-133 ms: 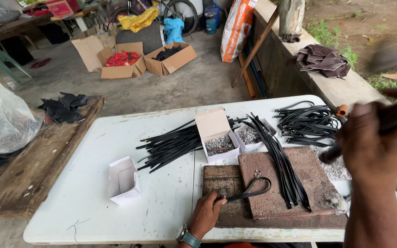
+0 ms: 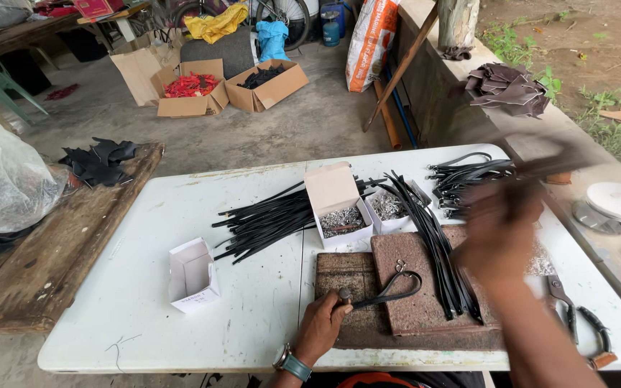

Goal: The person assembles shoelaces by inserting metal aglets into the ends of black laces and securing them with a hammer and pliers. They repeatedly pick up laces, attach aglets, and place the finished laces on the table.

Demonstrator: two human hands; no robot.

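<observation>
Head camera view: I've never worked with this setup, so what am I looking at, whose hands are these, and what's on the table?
There is no machine here: a person works with bare hands, and the one picture comes from a camera on their head, looking down. The left hand pins a looped black strap onto a reddish block, pressing a small metal tool at the loop's end. The right hand is raised and blurred, gripping a dark handle; what it is cannot be told. On the white table lie bundles of black straps, open boxes of small metal parts, an empty white box and pliers.
</observation>
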